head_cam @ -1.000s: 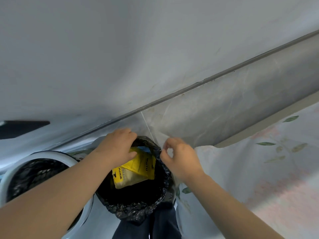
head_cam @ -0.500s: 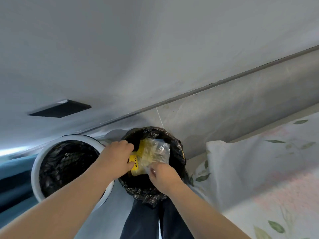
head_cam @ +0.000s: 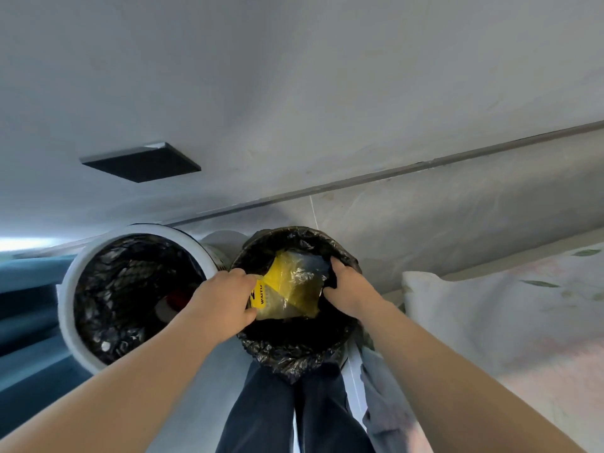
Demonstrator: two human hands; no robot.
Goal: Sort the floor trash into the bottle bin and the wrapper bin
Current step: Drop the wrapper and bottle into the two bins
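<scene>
Two bins are standing side by side on the floor against the wall. At the left, a white bin (head_cam: 67, 289) is holding a black mesh-patterned bag, and something red and white is lying deep inside it, too blurred to name. Just to its right, touching or very nearly so, a second bin is sitting wrapped in a crinkled black liner (head_cam: 294, 356) that is folding out over its rim.

Inside that second bin a yellow wrapper (head_cam: 294, 291) with a clear crumpled plastic part is lying tilted, below the rim and nearer the far side. The person is leaning over it with both bare arms reaching down. The left hand (head_cam: 224, 305) is gripping the wrapper's near left corner, fingers curling round the edge with the printed black lettering. The right hand (head_cam: 351, 289) is curling its fingers down at the wrapper's right edge, and it seems to be clutching a fold of the black liner there, though the dark plastic is making that hard to judge.

Dark trousers (head_cam: 294, 416) are showing beneath the bins, between the forearms. A leaf-printed bedsheet (head_cam: 490, 308) is spreading out at the right, and a dark square plate (head_cam: 140, 162) is sitting on the pale wall above the white bin.
</scene>
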